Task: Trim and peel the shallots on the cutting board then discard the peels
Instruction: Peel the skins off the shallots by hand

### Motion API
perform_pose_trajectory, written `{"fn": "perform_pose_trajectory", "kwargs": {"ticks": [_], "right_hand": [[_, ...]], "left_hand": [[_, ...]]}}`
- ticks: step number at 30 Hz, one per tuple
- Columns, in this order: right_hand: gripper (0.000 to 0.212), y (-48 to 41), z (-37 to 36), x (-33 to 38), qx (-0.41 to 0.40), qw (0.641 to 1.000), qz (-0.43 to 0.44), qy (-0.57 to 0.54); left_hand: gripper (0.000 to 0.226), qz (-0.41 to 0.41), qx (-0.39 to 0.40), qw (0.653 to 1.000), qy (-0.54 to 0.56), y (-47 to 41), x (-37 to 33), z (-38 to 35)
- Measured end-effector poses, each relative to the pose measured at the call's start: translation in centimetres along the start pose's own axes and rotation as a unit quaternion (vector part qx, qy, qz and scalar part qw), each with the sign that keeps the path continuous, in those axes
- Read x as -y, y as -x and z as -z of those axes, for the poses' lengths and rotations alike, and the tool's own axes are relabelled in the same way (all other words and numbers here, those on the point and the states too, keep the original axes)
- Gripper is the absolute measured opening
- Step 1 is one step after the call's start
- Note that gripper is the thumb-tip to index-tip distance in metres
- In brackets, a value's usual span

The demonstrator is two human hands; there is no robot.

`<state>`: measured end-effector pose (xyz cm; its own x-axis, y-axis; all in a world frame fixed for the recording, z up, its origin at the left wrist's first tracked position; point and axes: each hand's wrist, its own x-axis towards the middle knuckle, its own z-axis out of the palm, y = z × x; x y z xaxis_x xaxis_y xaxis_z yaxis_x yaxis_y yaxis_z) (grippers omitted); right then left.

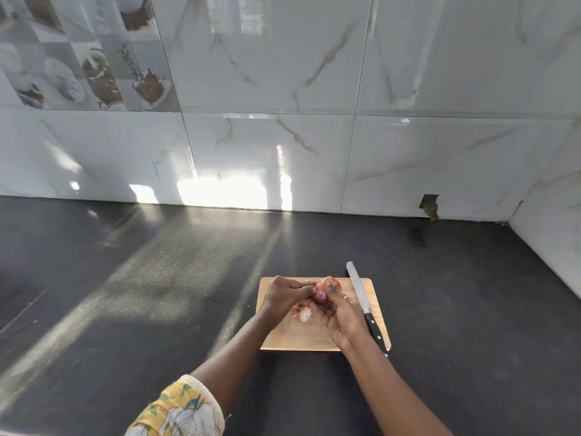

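A: The shallot (320,295)?
B: Reddish-pink, purple on the cut face. The board (314,338) is pale tan wood.
A: And the knife (361,297)?
B: Silver blade, black handle. The counter (125,294) is black and speckled, the tiles (440,152) are white with beige veins, and the sleeve (179,410) is yellow with white flowers.

A kitchen in a home.
A dark stone countertop (125,294) meets glossy marble-look wall tiles (440,73); some decorative tiles (94,58) show coffee cups and beans, and a wooden cutting board (301,338) with a knife (361,297) lies on it.
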<state>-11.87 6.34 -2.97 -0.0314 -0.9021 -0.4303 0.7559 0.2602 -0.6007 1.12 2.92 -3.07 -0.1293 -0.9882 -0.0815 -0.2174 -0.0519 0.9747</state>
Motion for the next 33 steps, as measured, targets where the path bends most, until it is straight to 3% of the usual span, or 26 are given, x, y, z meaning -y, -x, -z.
{"fn": "perform_pose_trajectory", "kwargs": {"ticks": [8, 18, 33], "right_hand": [[0.011, 0.07, -0.05, 0.10, 0.007, 1.000, 0.004, -0.010], [0.023, -0.11, 0.31, 0.05, -0.002, 1.000, 0.003, -0.013], [0.018, -0.42, 0.29, 0.05, 0.004, 1.000, 0.003, -0.011]], "left_hand": [[0.015, -0.015, -0.004, 1.000, 0.005, -0.11, 0.16, -0.56], [0.028, -0.024, -0.001, 0.999, -0.041, -0.30, 0.54, -0.64], [0.011, 0.005, 0.039, 0.994, 0.105, -0.07, 0.32, -0.67]]}}
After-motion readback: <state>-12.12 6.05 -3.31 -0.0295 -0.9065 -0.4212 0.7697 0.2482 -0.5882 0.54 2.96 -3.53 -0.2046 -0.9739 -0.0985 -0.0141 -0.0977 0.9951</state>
